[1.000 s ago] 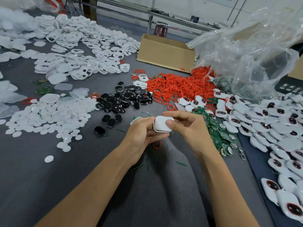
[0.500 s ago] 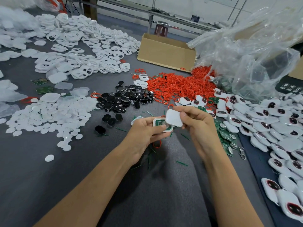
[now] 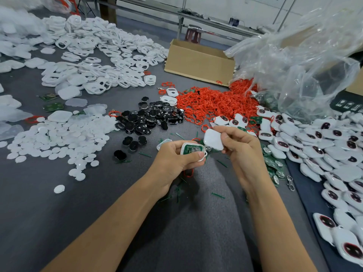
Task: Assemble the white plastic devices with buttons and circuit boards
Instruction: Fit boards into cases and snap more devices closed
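White plastic device, one unit in two halves, being held above the grey table [image 3: 98, 203].
- lower shell [image 3: 202, 156], green circuit board [image 3: 193, 149] seated inside: left hand [image 3: 172, 160] is gripping it, thumb lying across the near edge.
- back cover [image 3: 213, 139]: right hand [image 3: 241, 148] is pinching it, tilted, just above and beside the shell.

Step in hand: closing the case. The next move is likely calling for squaring the cover over the shell, then pressing it home.

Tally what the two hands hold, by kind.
cover, in right hand: 1
shell, in left hand: 1
board, inside the shell: 1
Total: 3
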Demonstrator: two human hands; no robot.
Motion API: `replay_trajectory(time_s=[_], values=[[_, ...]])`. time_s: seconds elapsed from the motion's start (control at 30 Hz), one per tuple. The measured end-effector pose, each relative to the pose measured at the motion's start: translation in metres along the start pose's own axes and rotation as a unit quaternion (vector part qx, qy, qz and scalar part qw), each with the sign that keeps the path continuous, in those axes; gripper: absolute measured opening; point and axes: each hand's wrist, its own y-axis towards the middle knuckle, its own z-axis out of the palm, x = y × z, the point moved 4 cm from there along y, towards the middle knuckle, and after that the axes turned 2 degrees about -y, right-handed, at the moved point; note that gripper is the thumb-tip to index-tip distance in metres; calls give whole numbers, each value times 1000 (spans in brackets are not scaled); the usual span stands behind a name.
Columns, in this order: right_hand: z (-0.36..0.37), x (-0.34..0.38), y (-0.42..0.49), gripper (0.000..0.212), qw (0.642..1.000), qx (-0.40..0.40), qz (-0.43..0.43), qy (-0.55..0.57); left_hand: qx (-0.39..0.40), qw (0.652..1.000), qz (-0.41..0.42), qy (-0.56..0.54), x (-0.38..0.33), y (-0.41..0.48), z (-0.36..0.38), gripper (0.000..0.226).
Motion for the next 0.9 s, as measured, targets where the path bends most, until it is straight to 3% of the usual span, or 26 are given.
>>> replay_trajectory(time_s=[0.7, 0.9], values=[[7, -2, -4, 20, 999, 23, 32, -21, 22, 1000, 9, 8, 2, 2, 0, 35], [21, 0, -8, 20, 997, 31, -10, -71, 37, 998, 24, 49, 4, 4, -2, 40]])
